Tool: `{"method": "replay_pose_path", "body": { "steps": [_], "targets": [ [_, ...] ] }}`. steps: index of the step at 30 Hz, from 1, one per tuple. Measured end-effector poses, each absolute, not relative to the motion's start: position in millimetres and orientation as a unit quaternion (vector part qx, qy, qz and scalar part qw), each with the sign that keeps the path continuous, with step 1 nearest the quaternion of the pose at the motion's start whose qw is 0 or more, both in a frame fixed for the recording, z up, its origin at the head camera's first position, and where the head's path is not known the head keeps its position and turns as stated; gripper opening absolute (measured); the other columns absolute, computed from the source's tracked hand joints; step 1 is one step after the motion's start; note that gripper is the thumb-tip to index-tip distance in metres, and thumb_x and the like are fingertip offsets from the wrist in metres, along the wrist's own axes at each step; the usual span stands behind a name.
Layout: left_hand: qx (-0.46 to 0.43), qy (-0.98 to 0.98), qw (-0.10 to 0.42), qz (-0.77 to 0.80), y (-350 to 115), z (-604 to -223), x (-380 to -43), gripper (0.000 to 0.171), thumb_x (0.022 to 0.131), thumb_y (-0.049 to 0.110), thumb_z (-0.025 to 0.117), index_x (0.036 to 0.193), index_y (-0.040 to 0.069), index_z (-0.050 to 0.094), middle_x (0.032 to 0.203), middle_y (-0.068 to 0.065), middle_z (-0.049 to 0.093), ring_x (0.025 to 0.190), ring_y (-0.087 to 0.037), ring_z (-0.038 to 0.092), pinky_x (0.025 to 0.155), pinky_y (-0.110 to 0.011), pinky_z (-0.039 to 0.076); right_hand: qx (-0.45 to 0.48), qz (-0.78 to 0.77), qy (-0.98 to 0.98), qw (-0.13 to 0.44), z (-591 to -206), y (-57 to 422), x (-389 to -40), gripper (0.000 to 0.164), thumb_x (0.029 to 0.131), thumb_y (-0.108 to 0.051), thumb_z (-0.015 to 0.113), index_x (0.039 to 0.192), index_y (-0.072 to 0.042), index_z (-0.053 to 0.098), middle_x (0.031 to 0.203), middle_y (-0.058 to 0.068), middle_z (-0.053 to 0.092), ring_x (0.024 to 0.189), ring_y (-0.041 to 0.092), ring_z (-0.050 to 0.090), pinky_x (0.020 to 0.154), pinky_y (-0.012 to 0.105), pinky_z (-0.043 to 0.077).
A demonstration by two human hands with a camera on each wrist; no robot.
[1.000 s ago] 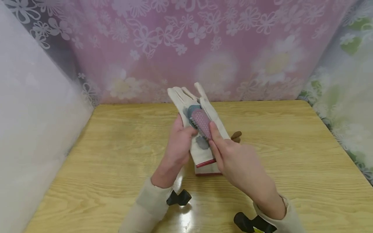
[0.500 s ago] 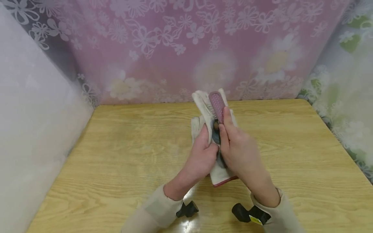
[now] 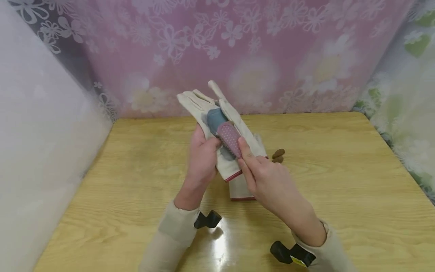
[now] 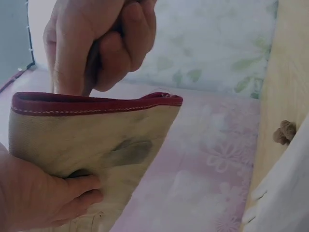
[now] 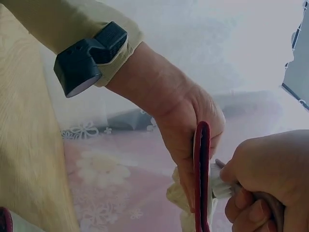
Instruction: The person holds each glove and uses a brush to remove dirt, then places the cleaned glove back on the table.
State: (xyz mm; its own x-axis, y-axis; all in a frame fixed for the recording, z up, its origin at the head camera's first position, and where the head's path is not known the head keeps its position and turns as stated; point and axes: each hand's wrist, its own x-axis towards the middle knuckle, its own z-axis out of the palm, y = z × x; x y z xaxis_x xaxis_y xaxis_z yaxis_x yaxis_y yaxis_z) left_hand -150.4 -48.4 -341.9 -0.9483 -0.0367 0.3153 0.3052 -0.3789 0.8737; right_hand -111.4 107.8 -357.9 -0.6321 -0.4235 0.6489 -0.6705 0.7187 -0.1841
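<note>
My left hand (image 3: 200, 162) holds a cream work glove (image 3: 245, 132) from its left side, thumb on the front. The glove is raised and tilted, fingers pointing up and left, with a blue-grey patch (image 3: 216, 118) on it and a red-trimmed cuff. In my right hand (image 3: 273, 183) is a small brush with a pink dotted back (image 3: 229, 136), gripped at its lower end. Its pale bristles (image 5: 221, 182) face the glove's front in the right wrist view. The left wrist view shows a dark smudge (image 4: 129, 152) on the glove's other side.
A second cream glove (image 3: 240, 188) with red trim lies on the wooden table (image 3: 136, 189) beneath the held one, partly hidden. Small brown lumps (image 3: 278, 154) sit to its right. Behind the table hangs a pink floral curtain (image 3: 190, 68).
Half a second ago the held glove was further right and more upright, with the brush near its fingers. Now the glove is back up and left, and the brush lies lower, by the patch.
</note>
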Motion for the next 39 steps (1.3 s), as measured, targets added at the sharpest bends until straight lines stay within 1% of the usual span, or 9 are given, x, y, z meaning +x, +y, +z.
{"method": "replay_pose_path", "body": {
  "steps": [8, 11, 16, 20, 24, 29, 31, 34, 39],
  "targets": [
    [-0.202, -0.653, 0.066, -0.727, -12, -350, -133, 0.072, 0.087, -0.012, 0.035, 0.156, 0.010, 0.024, 0.152, -0.006, 0.041, 0.133, -0.016, 0.044, 0.110, -0.033, 0.038, 0.334, 0.293, -0.803, 0.397, -362, 127, -136, 0.049, 0.108, -0.032, 0.037, 0.143, 0.000, 0.049, 0.065, 0.013, 0.060, 0.050, 0.019, 0.046, 0.042, 0.037, 0.042],
    [-0.200, -0.628, 0.042, -0.751, -13, -348, -134, 0.077, 0.084, -0.014, 0.033, 0.156, 0.009, 0.020, 0.154, -0.008, 0.038, 0.135, -0.018, 0.043, 0.110, -0.032, 0.038, 0.356, 0.288, -0.792, 0.403, -362, 133, -141, 0.046, 0.107, -0.031, 0.041, 0.141, -0.002, 0.052, 0.065, 0.011, 0.060, 0.051, 0.018, 0.047, 0.043, 0.035, 0.042],
    [-0.146, -0.523, 0.053, -0.838, -32, -347, -149, 0.076, 0.082, -0.018, 0.031, 0.154, 0.006, 0.024, 0.150, -0.014, 0.040, 0.137, -0.025, 0.042, 0.112, -0.040, 0.037, 0.402, 0.243, -0.810, 0.352, -363, 146, -142, 0.049, 0.106, -0.039, 0.040, 0.132, -0.006, 0.064, 0.062, 0.005, 0.059, 0.048, 0.010, 0.037, 0.042, 0.025, 0.032],
    [-0.121, -0.508, 0.042, -0.852, -41, -352, -155, 0.078, 0.082, -0.018, 0.028, 0.156, 0.007, 0.019, 0.151, -0.017, 0.038, 0.137, -0.031, 0.041, 0.109, -0.048, 0.039, 0.396, 0.239, -0.845, 0.268, -361, 160, -138, 0.040, 0.102, -0.033, 0.056, 0.133, -0.009, 0.064, 0.067, 0.001, 0.063, 0.050, 0.005, 0.036, 0.045, 0.021, 0.031],
    [-0.110, -0.542, -0.006, -0.833, -31, -361, -161, 0.082, 0.082, -0.018, 0.028, 0.158, 0.010, 0.017, 0.152, -0.016, 0.037, 0.132, -0.033, 0.045, 0.105, -0.048, 0.044, 0.334, 0.270, -0.893, 0.135, -351, 179, -132, 0.045, 0.097, -0.022, 0.064, 0.142, -0.018, 0.056, 0.061, -0.006, 0.047, 0.048, 0.002, 0.029, 0.045, 0.022, 0.030],
    [-0.100, -0.543, -0.040, -0.833, -19, -370, -166, 0.084, 0.081, -0.018, 0.026, 0.159, 0.012, 0.014, 0.154, -0.016, 0.036, 0.131, -0.035, 0.045, 0.102, -0.048, 0.046, 0.288, 0.333, -0.898, 0.015, -343, 197, -135, 0.046, 0.103, -0.029, 0.054, 0.148, -0.025, 0.048, 0.059, -0.007, 0.033, 0.043, 0.004, 0.022, 0.042, 0.024, 0.029],
    [-0.092, -0.536, -0.052, -0.838, -16, -373, -167, 0.079, 0.082, -0.017, 0.027, 0.157, 0.007, 0.018, 0.151, -0.018, 0.037, 0.131, -0.036, 0.045, 0.102, -0.049, 0.046, 0.283, 0.344, -0.895, -0.003, -344, 200, -137, 0.046, 0.104, -0.031, 0.052, 0.149, -0.025, 0.046, 0.058, -0.006, 0.033, 0.042, 0.004, 0.020, 0.041, 0.024, 0.029],
    [-0.072, -0.522, -0.076, -0.847, -14, -377, -169, 0.071, 0.082, -0.015, 0.029, 0.151, 0.000, 0.025, 0.145, -0.023, 0.042, 0.128, -0.038, 0.047, 0.103, -0.049, 0.045, 0.270, 0.352, -0.896, -0.004, -345, 202, -138, 0.048, 0.105, -0.032, 0.048, 0.152, -0.025, 0.041, 0.065, -0.004, 0.050, 0.042, 0.006, 0.020, 0.041, 0.026, 0.029],
    [-0.065, -0.517, -0.107, -0.847, -14, -379, -171, 0.074, 0.078, -0.014, 0.029, 0.151, 0.001, 0.025, 0.146, -0.021, 0.040, 0.129, -0.036, 0.045, 0.104, -0.049, 0.043, 0.270, 0.294, -0.913, 0.086, -351, 184, -138, 0.048, 0.105, -0.031, 0.050, 0.151, -0.024, 0.042, 0.067, -0.001, 0.051, 0.044, 0.008, 0.026, 0.044, 0.027, 0.032]
  ]
}}
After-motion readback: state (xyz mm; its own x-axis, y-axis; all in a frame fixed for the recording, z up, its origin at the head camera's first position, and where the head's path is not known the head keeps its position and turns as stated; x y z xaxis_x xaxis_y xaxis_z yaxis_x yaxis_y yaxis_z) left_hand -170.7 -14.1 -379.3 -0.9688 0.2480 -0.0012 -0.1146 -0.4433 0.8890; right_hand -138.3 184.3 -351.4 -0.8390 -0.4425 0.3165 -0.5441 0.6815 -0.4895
